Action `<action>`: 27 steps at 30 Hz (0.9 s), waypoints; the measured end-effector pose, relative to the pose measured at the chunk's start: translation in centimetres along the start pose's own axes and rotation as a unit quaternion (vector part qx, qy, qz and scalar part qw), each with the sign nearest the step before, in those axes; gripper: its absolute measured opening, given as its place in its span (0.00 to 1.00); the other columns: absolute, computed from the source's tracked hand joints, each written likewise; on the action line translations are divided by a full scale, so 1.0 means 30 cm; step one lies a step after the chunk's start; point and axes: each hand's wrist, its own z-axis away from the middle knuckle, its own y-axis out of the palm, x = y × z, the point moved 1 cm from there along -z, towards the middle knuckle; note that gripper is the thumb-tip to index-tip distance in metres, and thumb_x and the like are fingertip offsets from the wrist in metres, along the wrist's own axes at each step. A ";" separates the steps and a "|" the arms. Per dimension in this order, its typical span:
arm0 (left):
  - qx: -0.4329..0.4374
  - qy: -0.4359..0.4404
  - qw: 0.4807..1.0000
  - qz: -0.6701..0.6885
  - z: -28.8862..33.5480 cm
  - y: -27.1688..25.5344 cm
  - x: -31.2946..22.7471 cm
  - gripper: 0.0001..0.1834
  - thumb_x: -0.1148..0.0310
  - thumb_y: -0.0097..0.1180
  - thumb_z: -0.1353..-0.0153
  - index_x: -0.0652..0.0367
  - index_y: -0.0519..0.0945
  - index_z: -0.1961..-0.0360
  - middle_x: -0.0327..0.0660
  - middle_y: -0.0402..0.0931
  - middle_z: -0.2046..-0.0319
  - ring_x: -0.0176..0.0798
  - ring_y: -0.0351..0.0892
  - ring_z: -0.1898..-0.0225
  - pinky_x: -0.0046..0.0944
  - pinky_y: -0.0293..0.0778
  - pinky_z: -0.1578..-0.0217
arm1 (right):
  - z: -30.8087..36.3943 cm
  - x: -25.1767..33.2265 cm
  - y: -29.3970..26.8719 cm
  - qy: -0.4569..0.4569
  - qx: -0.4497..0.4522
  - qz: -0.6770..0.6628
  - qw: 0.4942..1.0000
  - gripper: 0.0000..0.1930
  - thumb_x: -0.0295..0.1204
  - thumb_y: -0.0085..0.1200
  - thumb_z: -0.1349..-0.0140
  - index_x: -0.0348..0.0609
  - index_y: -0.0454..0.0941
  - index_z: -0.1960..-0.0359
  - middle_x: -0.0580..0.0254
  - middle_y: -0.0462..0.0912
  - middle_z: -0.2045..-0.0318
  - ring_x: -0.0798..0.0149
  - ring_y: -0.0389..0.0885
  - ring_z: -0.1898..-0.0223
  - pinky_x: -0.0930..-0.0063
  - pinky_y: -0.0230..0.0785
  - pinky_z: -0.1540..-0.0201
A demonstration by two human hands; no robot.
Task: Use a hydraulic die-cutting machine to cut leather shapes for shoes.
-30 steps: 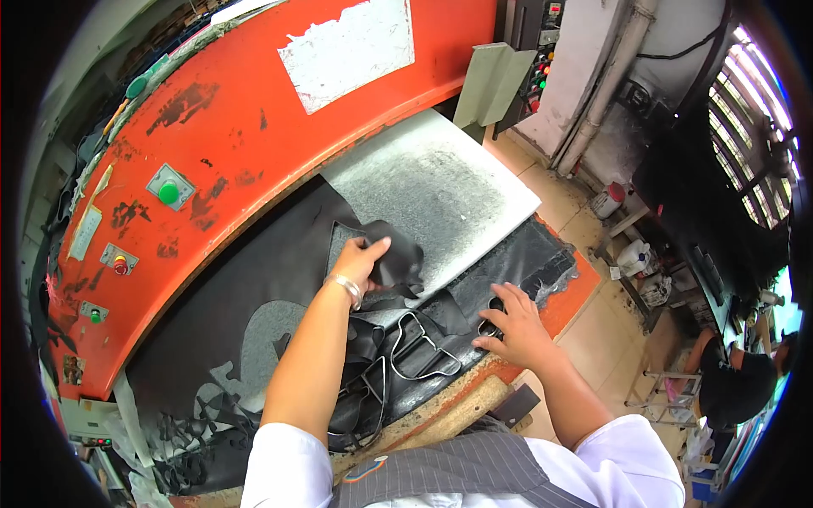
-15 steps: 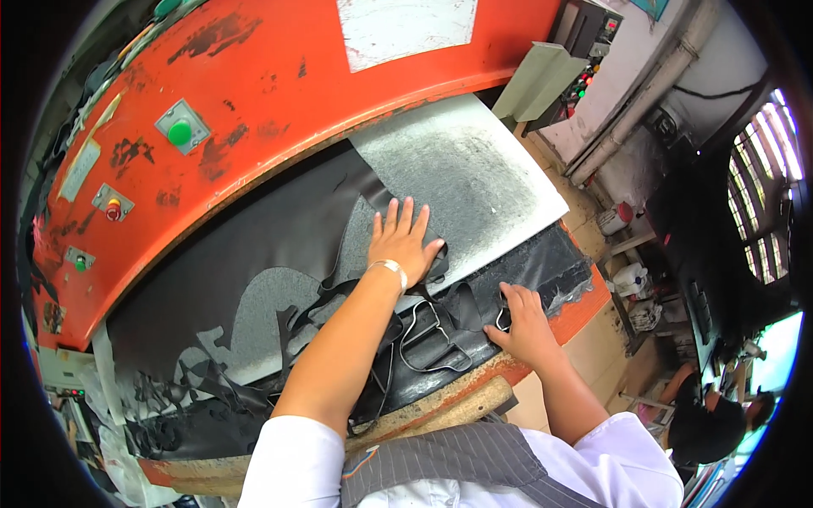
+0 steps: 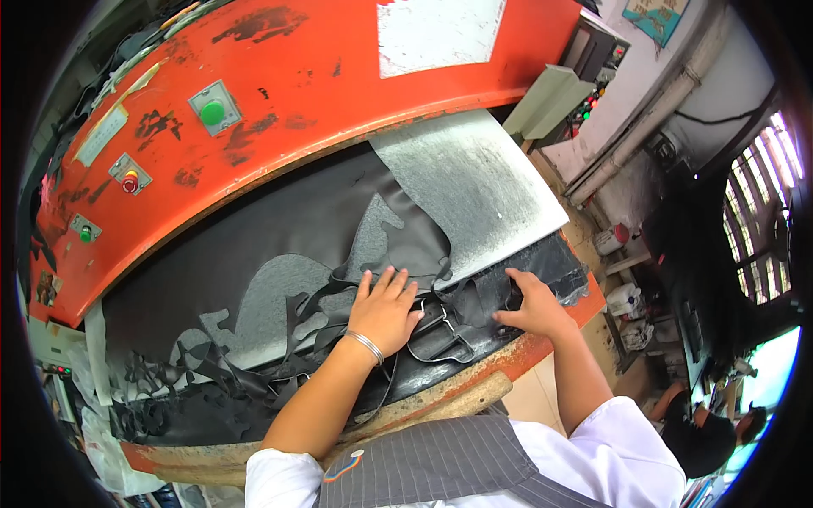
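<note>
A dark brown leather sheet with curved cut-outs lies over a white cutting board worn grey in the middle. My left hand, wearing a silver bangle, rests with fingers apart on black leather scraps at the board's near edge. A thin metal cutting die, an outline with bent strips, lies on the black ledge just right of it. My right hand is at the ledge's right part, thumb and fingers apart, beside dark leather strips. Its fingertips partly overlap a strip; no firm grip shows.
An orange press beam with a green button spans the far side. A wooden bar runs along the front edge. At the far right stands a control box. Another person is at lower right.
My left hand has drawn back from the leather's right edge toward me. The leather's right flap now lies over the board there. My right hand has shifted slightly, and the view has tilted.
</note>
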 end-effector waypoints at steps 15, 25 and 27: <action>-0.116 0.020 0.975 0.191 0.250 0.025 0.109 0.27 0.59 0.60 0.41 0.61 0.74 0.43 0.50 0.69 0.39 0.53 0.60 0.32 0.57 0.51 0.33 | -0.423 0.264 0.240 -0.299 -0.009 0.065 0.952 0.47 0.45 0.70 0.56 0.56 0.61 0.31 0.55 0.71 0.39 0.50 0.64 0.37 0.56 0.51 0.35; -0.180 -0.034 0.949 0.257 0.491 0.017 0.186 0.22 0.64 0.62 0.44 0.59 0.78 0.48 0.48 0.75 0.46 0.52 0.67 0.37 0.50 0.60 0.36 | -0.432 0.261 0.266 -0.305 -0.026 0.048 0.951 0.40 0.39 0.69 0.54 0.49 0.68 0.37 0.52 0.72 0.41 0.48 0.65 0.39 0.58 0.55 0.36; -0.206 -0.065 0.928 0.304 0.527 -0.026 0.205 0.22 0.65 0.63 0.44 0.60 0.78 0.48 0.49 0.76 0.46 0.52 0.68 0.37 0.48 0.63 0.37 | -0.419 0.263 0.271 -0.301 -0.032 0.045 0.952 0.39 0.39 0.69 0.54 0.48 0.69 0.37 0.51 0.73 0.42 0.48 0.66 0.39 0.59 0.56 0.36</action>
